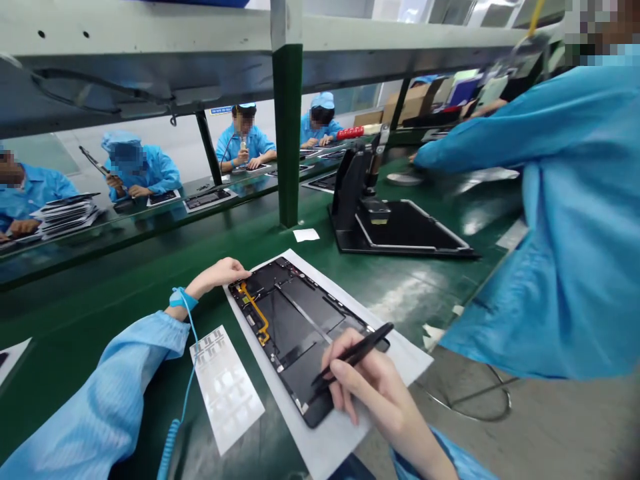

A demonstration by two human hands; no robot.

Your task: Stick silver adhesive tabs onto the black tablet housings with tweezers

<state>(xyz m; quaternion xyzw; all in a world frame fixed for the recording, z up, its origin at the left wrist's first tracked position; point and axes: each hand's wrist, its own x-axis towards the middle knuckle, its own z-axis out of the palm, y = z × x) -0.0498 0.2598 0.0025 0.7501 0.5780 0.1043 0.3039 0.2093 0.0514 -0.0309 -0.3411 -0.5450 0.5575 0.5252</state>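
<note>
A black device housing [300, 320] with an orange flex cable lies open on a white sheet [400, 357]. My left hand [223, 273] touches its upper left corner, fingers pressed together; whether they pinch anything is hidden. A blue wrist strap [183, 299] with a coiled cord is round that wrist. In my right hand [367, 377] is a black pen-like tool [357, 352], slanted over the lower right part of the housing, its tip low over the surface. A sticker sheet [227, 390] with small pieces lies left of the white sheet.
Behind the housing stands a black fixture [350, 200] holding a framed panel [415, 227]. A green post [287, 133] carries a shelf overhead. A person in blue [580, 200] reaches in from the right. Several people work across the bench. A paper scrap [306, 235] lies near the post.
</note>
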